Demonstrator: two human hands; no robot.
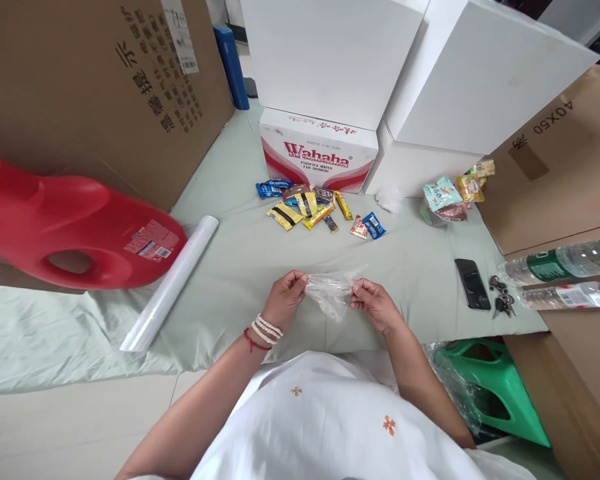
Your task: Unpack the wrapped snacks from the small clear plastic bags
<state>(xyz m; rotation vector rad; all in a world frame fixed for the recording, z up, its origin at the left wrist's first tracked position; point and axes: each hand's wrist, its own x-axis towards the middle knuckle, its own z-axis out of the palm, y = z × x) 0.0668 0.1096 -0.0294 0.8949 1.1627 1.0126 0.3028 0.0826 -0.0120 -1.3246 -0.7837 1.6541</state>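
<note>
While pinching a transparent plastic bag (329,297) between closed thumb and fingers of left hand (284,297) and right hand (376,305), holds its long axis crosswise above the near side of the table (245,260). Faces snack packets (307,204) straight ahead, slightly nearer the left fingers, before a Wahaha water box (320,160). Has a smartphone (473,284) off right, a white roll (173,283) off left, both outside the line from bag to packets.

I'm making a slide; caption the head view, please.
The left hand and right hand hold clear plastic between them, with wrapped snacks and a Wahaha box beyond.
</note>
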